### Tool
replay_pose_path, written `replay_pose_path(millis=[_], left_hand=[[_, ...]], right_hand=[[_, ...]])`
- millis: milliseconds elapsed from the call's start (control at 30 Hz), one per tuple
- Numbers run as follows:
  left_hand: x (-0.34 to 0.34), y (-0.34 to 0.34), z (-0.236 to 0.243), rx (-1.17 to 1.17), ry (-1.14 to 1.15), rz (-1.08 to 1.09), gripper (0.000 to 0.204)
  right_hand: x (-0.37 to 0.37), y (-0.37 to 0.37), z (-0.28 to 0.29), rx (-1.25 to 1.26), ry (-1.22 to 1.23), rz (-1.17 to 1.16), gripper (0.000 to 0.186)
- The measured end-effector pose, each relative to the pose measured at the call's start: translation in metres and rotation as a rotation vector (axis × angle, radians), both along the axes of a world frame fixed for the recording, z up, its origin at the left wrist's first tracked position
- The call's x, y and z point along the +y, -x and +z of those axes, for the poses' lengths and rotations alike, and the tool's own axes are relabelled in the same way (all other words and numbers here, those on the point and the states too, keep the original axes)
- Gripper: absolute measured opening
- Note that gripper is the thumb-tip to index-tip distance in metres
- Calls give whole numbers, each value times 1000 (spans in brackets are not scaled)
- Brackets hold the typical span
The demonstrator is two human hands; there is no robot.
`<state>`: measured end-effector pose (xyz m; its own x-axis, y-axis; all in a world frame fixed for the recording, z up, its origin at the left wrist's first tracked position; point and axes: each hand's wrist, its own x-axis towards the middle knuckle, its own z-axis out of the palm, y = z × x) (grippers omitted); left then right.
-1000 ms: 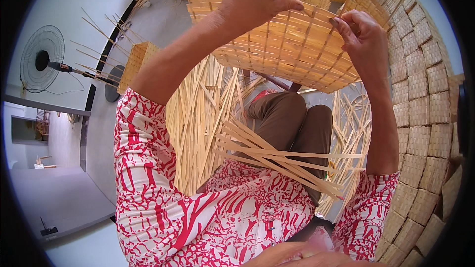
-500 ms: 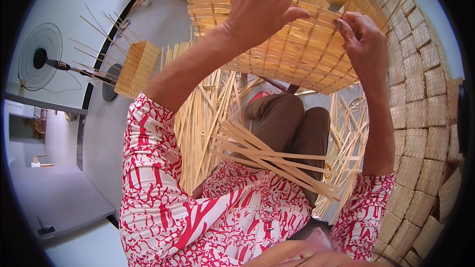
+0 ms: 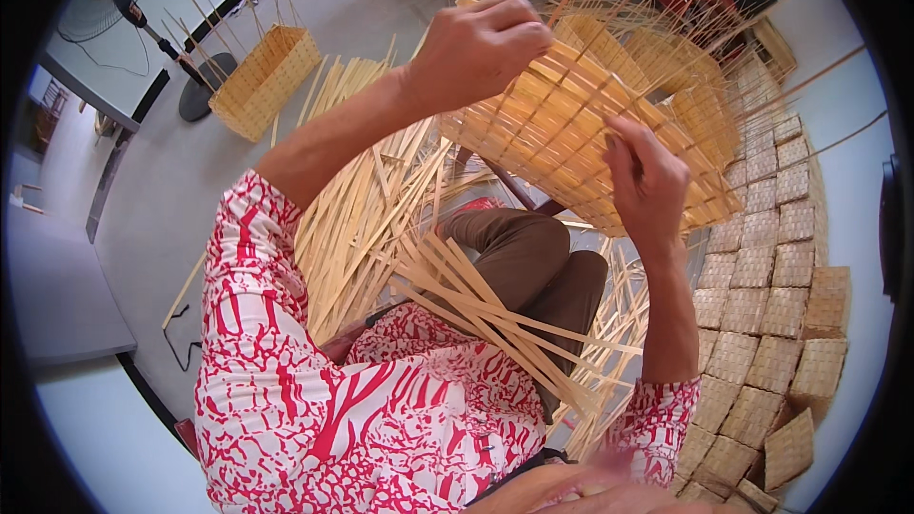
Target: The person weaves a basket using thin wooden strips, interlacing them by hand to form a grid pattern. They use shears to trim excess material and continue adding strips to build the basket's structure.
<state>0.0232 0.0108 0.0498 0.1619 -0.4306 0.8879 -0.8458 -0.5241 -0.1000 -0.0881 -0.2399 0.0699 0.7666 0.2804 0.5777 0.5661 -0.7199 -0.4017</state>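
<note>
A partly woven bamboo basket is held tilted in front of me, above my knees, with long upright strips standing out past its rim. My left hand is closed on its upper rim at the left, the fingers curled over the edge. At the right part of the basket wall, my right hand has thumb and fingers pinched together against the weave. Whatever lies between those fingertips is too small to make out. Several loose flat bamboo strips lie across my lap.
A large heap of bamboo strips covers the floor at my left. Beyond it stand a small woven basket and a floor fan. Stacked woven pieces line the right wall. More unfinished baskets with upright strips stand behind.
The basket has turned, its right end dropping lower. My right hand has left the upper rim and moved down and left over the wall. The left hand has curled closed over the rim.
</note>
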Motion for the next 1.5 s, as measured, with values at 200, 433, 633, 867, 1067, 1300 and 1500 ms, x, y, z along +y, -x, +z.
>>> replay_pose_path(millis=[200, 433, 633, 867, 1067, 1300, 1500], left_hand=[[-12, -29, 26, -188, -179, -8, 24], [-10, -31, 41, -218, -530, -13, 28], [-28, -55, 61, -532, -640, -255, 17], [-52, -68, 92, -606, -878, -359, 12], [-83, -37, 97, -534, -1060, -32, 20], [-79, 11, 5, 147, -193, 411, 22], [-50, 27, -51, 275, 183, 218, 16]], right_hand=[[45, -56, -6, 113, -53, -4, 35], [56, -83, -3, 584, -398, -59, 22], [45, -90, -17, 613, -625, 24, 21], [36, -93, -7, 555, -614, 4, 23], [9, -91, -9, 445, -605, -79, 22], [6, -95, -5, 493, -595, -81, 19], [-16, -77, 4, 545, -545, -149, 23]])
